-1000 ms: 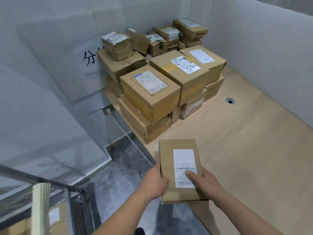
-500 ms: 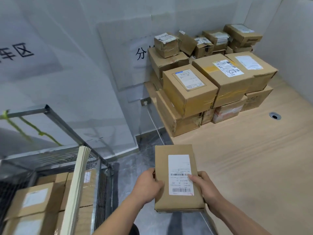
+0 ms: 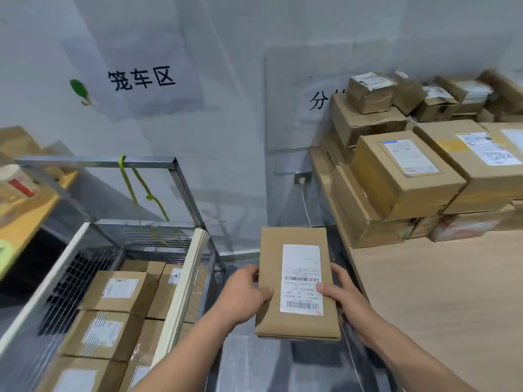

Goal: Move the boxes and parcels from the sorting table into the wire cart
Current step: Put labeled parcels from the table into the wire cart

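Both forearms come up from the bottom edge, the left from about 7 o'clock, the right from about 5 o'clock, and they converge toward the middle. The left hand [image 3: 245, 294] sits at 9 o'clock of the flat parcel [image 3: 297, 284], thumb laid over the top face, the other fingers curled under and out of sight. The right hand [image 3: 341, 297] takes the 3 o'clock side (bare wrist, no sleeve), thumb pressed on the top face near the edge, fingers wrapped below. Wrists roughly level, palms turned inward, facing each other across what they grip
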